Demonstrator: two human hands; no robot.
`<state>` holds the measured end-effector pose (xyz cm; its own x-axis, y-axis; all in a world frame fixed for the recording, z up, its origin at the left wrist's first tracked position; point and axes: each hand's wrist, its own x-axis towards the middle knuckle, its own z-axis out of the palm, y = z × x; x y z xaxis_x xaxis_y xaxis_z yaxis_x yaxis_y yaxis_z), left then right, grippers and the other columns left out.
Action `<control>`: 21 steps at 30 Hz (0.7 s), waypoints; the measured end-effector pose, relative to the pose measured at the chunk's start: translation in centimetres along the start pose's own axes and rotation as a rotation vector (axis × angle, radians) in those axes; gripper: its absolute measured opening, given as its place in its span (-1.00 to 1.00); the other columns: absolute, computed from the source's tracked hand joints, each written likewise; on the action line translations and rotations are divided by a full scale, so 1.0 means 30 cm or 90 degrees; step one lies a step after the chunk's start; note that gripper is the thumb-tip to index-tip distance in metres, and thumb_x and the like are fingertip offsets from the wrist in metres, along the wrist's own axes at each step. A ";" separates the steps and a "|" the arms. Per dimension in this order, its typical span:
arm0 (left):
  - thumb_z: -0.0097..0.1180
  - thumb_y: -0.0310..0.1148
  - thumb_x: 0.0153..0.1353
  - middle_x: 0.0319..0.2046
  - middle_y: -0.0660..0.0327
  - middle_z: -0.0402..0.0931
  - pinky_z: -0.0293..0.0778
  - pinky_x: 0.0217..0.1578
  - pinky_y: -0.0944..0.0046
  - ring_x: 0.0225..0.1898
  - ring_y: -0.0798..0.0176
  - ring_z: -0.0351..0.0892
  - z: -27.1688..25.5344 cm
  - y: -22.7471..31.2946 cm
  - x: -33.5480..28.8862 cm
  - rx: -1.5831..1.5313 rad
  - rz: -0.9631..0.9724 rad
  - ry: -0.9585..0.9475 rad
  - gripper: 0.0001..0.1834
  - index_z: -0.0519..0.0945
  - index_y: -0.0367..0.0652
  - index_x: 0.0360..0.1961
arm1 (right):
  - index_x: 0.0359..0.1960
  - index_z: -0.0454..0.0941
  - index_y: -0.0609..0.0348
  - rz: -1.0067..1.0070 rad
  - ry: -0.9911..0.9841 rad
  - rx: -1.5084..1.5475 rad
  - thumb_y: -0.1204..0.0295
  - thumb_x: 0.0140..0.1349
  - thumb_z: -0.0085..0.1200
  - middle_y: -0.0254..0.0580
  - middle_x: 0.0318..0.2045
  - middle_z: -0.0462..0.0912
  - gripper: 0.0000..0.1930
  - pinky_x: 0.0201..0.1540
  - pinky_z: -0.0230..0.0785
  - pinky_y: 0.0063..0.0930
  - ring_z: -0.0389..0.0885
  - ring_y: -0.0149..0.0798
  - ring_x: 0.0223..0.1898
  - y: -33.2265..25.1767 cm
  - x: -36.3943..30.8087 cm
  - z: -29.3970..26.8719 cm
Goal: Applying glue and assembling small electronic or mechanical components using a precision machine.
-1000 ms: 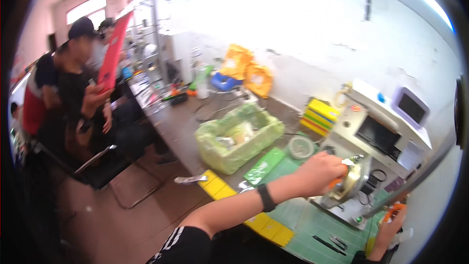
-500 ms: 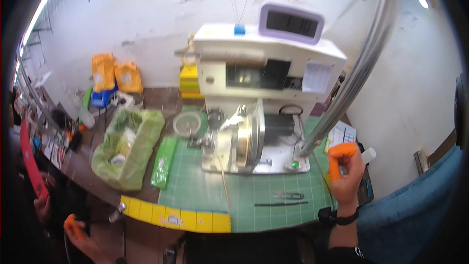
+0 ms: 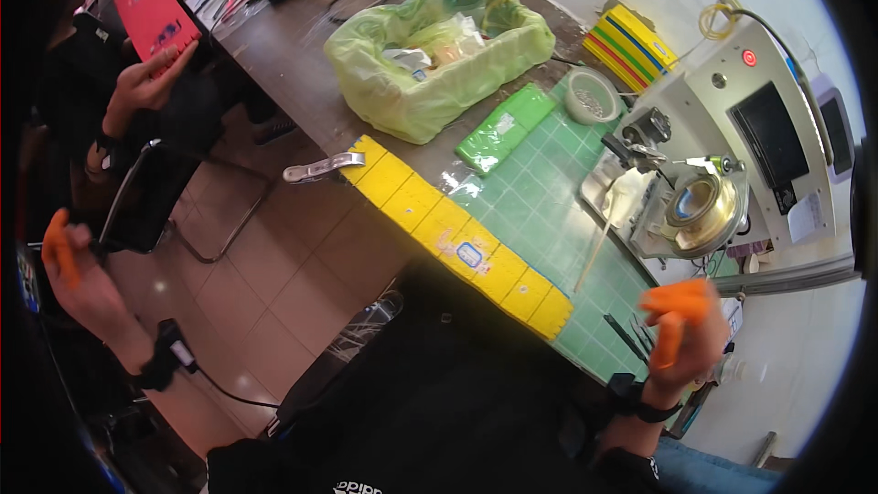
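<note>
My right hand, with orange finger covers, is raised over the mat's near right corner. Its fingers are curled in, and whatever they may hold is hidden. Out to the left, my left hand hangs above the floor, blurred, with orange-covered fingers loosely bent and apart; nothing shows in it. Between the hands, a long yellow strip marked off in sections lies along the table's near edge. A metal clamp sits at its far left end. Thin dark tools, apparently tweezers, lie beside my right hand, partly hidden.
A green-lined bin, a green packet and a bowl of small pieces stand beyond the strip. A white machine with a round brass-coloured part occupies the green mat. At left, a co-worker's hand holds a red strip.
The view has swung left and down, so the machine now sits at the right. Both my hands stay raised and apart. More of the floor and the co-worker now shows.
</note>
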<state>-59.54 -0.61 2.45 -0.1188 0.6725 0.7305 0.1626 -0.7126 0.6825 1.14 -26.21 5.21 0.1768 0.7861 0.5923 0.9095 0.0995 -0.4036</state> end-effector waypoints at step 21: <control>0.72 -0.34 -0.15 -0.24 0.24 0.53 0.32 -0.44 0.41 -0.41 0.39 0.46 1.120 0.397 -0.357 -0.273 -0.173 -0.656 -0.73 0.84 -0.01 -0.41 | -0.11 0.81 0.17 -0.027 -0.072 0.434 0.43 0.05 0.51 -0.15 -0.16 0.77 -0.67 -0.38 0.49 -0.44 0.66 -0.26 -0.42 -0.054 0.000 0.240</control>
<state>-23.42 -9.58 1.93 0.7907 0.5183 0.3258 -0.1159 -0.3958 0.9110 -3.04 -21.98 0.83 0.0728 0.8281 0.5558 0.4691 0.4634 -0.7518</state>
